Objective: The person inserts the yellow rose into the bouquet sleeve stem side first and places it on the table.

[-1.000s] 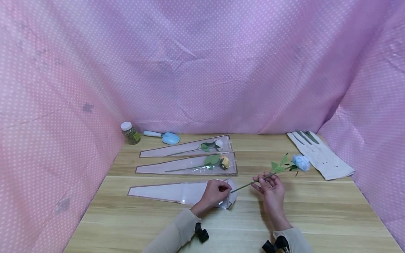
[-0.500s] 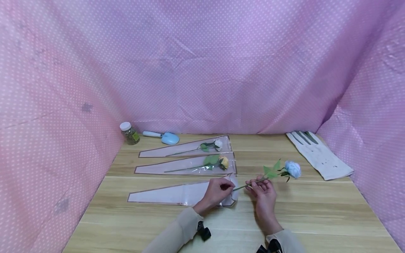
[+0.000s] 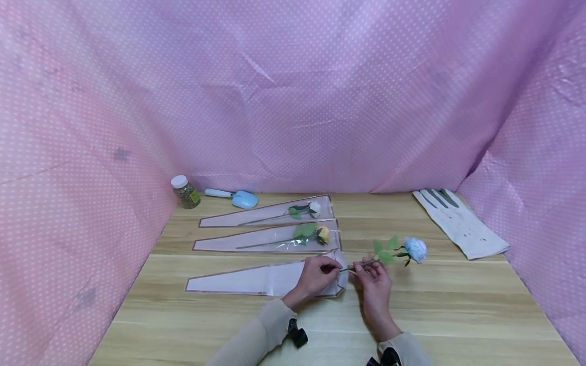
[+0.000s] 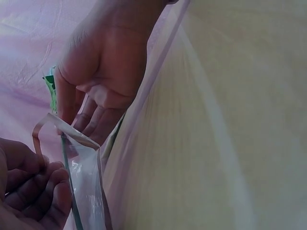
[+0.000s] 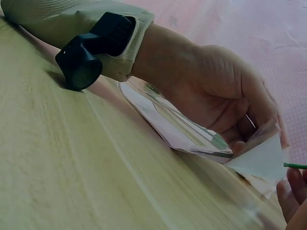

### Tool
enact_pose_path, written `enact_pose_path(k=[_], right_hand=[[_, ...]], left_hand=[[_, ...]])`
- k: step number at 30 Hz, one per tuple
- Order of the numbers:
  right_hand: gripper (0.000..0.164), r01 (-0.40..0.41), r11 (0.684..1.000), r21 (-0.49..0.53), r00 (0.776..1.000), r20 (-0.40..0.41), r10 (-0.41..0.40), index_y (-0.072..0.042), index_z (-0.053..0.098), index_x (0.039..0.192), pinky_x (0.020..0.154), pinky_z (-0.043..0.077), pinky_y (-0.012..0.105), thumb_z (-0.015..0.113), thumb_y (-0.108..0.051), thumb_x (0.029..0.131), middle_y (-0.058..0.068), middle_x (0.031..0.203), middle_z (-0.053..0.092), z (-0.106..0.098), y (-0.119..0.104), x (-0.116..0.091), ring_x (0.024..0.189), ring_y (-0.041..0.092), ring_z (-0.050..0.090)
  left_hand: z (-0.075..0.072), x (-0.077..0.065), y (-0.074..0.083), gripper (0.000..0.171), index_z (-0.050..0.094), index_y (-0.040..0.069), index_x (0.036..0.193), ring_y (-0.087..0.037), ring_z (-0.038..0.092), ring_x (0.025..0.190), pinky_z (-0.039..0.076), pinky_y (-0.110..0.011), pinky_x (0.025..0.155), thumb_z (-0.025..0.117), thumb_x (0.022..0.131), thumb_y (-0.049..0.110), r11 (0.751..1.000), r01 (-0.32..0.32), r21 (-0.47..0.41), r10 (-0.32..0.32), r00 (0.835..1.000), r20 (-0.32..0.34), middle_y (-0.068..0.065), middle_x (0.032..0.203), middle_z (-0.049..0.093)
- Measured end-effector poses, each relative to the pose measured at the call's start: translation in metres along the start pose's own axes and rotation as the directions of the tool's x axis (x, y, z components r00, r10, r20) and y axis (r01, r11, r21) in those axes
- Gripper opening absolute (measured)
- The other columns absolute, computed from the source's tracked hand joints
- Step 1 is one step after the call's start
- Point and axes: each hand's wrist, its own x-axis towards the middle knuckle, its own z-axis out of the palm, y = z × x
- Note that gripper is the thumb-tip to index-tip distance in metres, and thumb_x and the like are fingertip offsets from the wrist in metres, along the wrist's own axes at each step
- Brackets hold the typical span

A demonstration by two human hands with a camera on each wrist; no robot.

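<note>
My left hand (image 3: 316,277) pinches the brown-edged rim of a clear flower sleeve (image 3: 238,281), whose wide mouth faces right. In the left wrist view that rim stands raised, held by the left fingers (image 4: 41,167). My right hand (image 3: 376,292) holds the thin green stem of an artificial blue rose (image 3: 415,249) between thumb and fingers. The bloom and leaves point away to the right. The stem's lower end lies at the sleeve mouth; in the left wrist view the stem (image 4: 71,191) runs down along the sleeve. The left fingers partly hide its tip in the head view.
Behind lie two sleeves, one with a yellow rose (image 3: 323,235), one with a white rose (image 3: 314,209). A blue trowel (image 3: 244,199) and a white-capped jar (image 3: 186,194) stand back left. A white glove (image 3: 462,226) lies back right. Pink dotted cloth (image 3: 293,101) surrounds the table.
My right hand has moved left with the blue rose, bringing the stem's end to the sleeve mouth. My left hand has stayed almost in place on the rim, which now stands more raised.
</note>
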Motion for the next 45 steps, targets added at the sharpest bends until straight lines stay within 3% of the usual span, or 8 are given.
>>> enact_pose_path(k=[8,11,16,26,32,39,45], right_hand=[[0.036,-0.034,0.997,0.074,0.999,0.009,0.034,0.004,0.056,0.12,0.079,0.061,0.027,0.053,-0.028,0.103,-0.001,0.097,0.071,-0.003,-0.005,0.001,0.085,0.008,0.074],[0.039,-0.042,0.995,0.092,0.999,0.001,0.042,0.0,0.052,0.125,0.076,0.061,0.027,0.05,-0.032,0.103,-0.001,0.095,0.07,-0.005,-0.007,0.001,0.081,0.008,0.074],[0.032,-0.042,0.995,0.085,0.998,-0.034,0.045,-0.013,0.045,0.128,0.071,0.061,0.027,0.052,-0.031,0.103,-0.004,0.097,0.071,-0.006,-0.01,0.001,0.079,0.008,0.074],[0.034,-0.036,0.997,0.062,0.999,-0.037,0.039,0.0,0.048,0.126,0.072,0.061,0.025,0.055,-0.022,0.102,-0.008,0.089,0.072,-0.003,-0.006,0.0,0.083,0.007,0.074],[0.033,-0.073,0.997,0.008,0.996,-0.054,0.073,-0.003,0.056,0.124,0.075,0.06,0.022,0.061,-0.025,0.099,-0.009,0.098,0.071,0.001,-0.004,-0.002,0.082,0.004,0.069],[0.012,-0.117,0.993,-0.016,0.991,-0.067,0.116,-0.018,0.069,0.105,0.074,0.054,0.02,0.068,-0.024,0.095,-0.014,0.096,0.07,0.007,-0.001,-0.007,0.082,0.002,0.062],[0.019,-0.106,0.994,-0.034,0.992,-0.068,0.104,-0.013,0.071,0.112,0.076,0.053,0.02,0.066,-0.022,0.096,-0.016,0.093,0.067,0.01,0.001,-0.008,0.085,0.002,0.06]], left_hand=[[0.0,0.0,-0.001,0.009,0.078,0.0,0.09,0.003,0.057,0.073,0.048,-0.013,0.065,0.07,0.085,-0.001,1.0,0.002,0.001,-0.002,1.0,-0.003,-0.014,0.086,0.076],[0.0,0.0,-0.001,0.009,0.078,0.0,0.09,0.003,0.056,0.073,0.047,-0.012,0.065,0.07,0.085,-0.001,1.0,0.001,0.003,-0.001,1.0,-0.002,-0.014,0.086,0.076],[0.0,-0.001,-0.001,0.009,0.078,0.0,0.09,0.002,0.057,0.073,0.048,-0.012,0.066,0.07,0.086,-0.001,1.0,0.003,0.016,-0.002,1.0,-0.005,-0.014,0.087,0.076],[0.0,-0.001,0.004,0.009,0.077,0.0,0.089,-0.001,0.059,0.072,0.049,-0.013,0.065,0.07,0.085,-0.002,0.999,-0.034,0.021,0.034,0.999,-0.024,-0.013,0.084,0.076],[0.0,0.001,0.008,0.009,0.077,0.0,0.089,-0.002,0.061,0.072,0.049,-0.013,0.065,0.07,0.084,-0.003,0.997,-0.073,0.019,0.074,0.996,-0.043,-0.014,0.084,0.076],[0.001,0.003,0.013,0.01,0.078,0.001,0.09,-0.007,0.065,0.074,0.051,-0.013,0.067,0.07,0.084,-0.003,0.997,-0.076,-0.003,0.075,0.996,-0.041,-0.014,0.086,0.076],[0.001,0.005,0.016,0.011,0.078,0.001,0.09,-0.009,0.066,0.075,0.052,-0.014,0.067,0.069,0.085,-0.003,0.996,-0.087,-0.014,0.086,0.995,-0.041,-0.013,0.086,0.077]])
